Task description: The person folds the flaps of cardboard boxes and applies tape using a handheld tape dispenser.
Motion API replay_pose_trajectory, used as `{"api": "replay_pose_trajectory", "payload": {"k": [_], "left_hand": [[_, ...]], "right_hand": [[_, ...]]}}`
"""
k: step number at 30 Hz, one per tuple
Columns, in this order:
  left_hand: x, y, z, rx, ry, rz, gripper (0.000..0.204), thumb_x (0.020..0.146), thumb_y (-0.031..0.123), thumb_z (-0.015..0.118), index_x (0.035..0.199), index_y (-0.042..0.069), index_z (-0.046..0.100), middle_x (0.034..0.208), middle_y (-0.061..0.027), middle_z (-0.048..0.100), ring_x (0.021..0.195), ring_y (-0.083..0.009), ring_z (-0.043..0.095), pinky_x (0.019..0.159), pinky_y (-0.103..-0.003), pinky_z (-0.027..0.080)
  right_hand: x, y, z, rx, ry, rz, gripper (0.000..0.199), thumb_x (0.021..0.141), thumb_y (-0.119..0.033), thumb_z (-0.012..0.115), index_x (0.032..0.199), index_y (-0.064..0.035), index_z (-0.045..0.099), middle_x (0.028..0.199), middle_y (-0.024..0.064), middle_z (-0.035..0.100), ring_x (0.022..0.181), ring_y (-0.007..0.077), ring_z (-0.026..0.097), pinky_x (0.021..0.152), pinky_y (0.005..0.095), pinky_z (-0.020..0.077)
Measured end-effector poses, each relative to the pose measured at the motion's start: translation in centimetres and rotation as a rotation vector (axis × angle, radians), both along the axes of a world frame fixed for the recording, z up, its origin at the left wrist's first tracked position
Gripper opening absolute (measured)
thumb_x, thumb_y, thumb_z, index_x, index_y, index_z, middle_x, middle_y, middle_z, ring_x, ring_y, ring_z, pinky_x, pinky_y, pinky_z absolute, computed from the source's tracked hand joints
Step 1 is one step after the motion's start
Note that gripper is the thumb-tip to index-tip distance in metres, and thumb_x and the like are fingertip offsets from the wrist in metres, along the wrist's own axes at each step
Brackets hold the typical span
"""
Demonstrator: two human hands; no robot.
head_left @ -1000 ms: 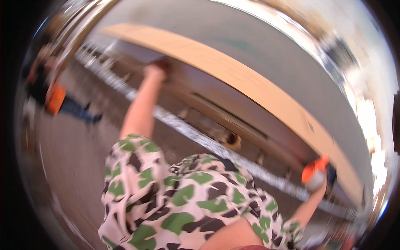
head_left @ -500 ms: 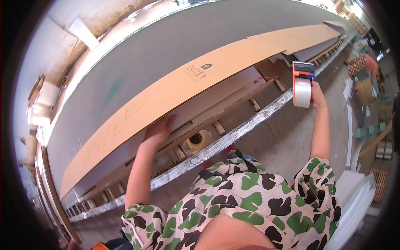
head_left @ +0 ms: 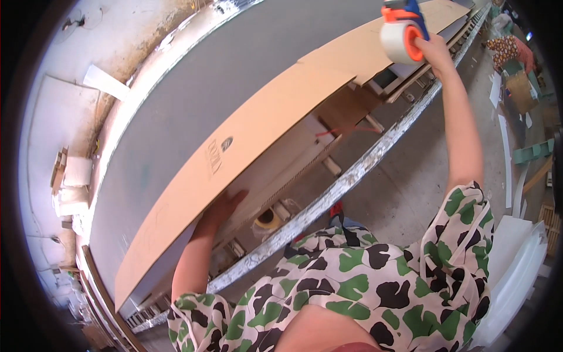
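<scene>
My right hand (head_left: pixel 437 53) is raised and grips a tape dispenser (head_left: pixel 400 29) with an orange and blue frame and a white roll, held over the far end of a long brown cardboard sheet (head_left: pixel 246 152). My left hand (head_left: pixel 221 206) presses flat against the underside edge of that cardboard sheet, near a printed dark mark. The sheet covers a long white boxed item (head_left: pixel 281 170) lying on a worn metal conveyor rail (head_left: pixel 352 179). A roll of yellowish tape (head_left: pixel 267 220) sits under the box near my left hand.
A grey surface (head_left: pixel 193 100) runs behind the cardboard. Another person in patterned clothes (head_left: pixel 511 50) stands far right by cardboard pieces. White foam sheets (head_left: pixel 516 264) lie at my right side. Concrete floor (head_left: pixel 399 193) lies below the rail. A white wall with boxes is at left.
The view has swung and steadied. My right hand has lifted the tape dispenser higher and farther along the cardboard. My left hand stays pressed on the cardboard edge.
</scene>
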State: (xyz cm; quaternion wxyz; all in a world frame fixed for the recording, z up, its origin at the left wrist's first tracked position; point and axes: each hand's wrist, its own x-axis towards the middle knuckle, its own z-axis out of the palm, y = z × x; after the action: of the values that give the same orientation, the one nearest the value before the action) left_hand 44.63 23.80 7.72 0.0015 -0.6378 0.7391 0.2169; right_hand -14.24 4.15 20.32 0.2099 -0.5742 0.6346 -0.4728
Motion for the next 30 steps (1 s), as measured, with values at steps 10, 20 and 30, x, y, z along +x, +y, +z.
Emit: {"api": "replay_pose_trajectory", "payload": {"k": [10,20,30], "left_hand": [[0.9,0.9,2.7,0.112,-0.137,0.125,0.077,0.083,0.04,0.067,0.144,0.003,0.035,0.146,-0.0227,0.036,0.137,-0.0378,0.03,0.113,-0.046,0.024],[2.4,1.4,1.3,0.108,-0.15,0.142,0.079,0.084,0.04,0.066,0.145,0.003,0.032,0.147,-0.0235,0.033,0.138,-0.0386,0.029,0.113,-0.046,0.025],[3.3,2.0,1.0,-0.046,-0.046,0.021,0.079,0.085,0.041,0.065,0.148,0.011,0.029,0.15,-0.0204,0.031,0.139,-0.038,0.027,0.113,-0.046,0.024]], "right_hand": [[5.0,-12.0,0.5,0.668,0.798,-0.021,0.033,0.076,-0.015,0.06,0.106,-0.0021,0.067,0.102,0.0194,0.068,0.089,0.0312,0.069,0.072,0.041,0.0563],[6.3,-2.4,-2.1,-0.453,0.761,0.071,0.032,0.088,-0.032,0.063,0.101,-0.0032,0.066,0.089,0.0118,0.069,0.075,0.0213,0.067,0.068,0.0339,0.0524],[27.3,12.9,-12.3,-0.011,0.732,0.826,0.028,0.087,-0.021,0.049,0.08,-0.0013,0.068,0.085,0.0174,0.067,0.085,0.0359,0.064,0.076,0.0451,0.0526]]}}
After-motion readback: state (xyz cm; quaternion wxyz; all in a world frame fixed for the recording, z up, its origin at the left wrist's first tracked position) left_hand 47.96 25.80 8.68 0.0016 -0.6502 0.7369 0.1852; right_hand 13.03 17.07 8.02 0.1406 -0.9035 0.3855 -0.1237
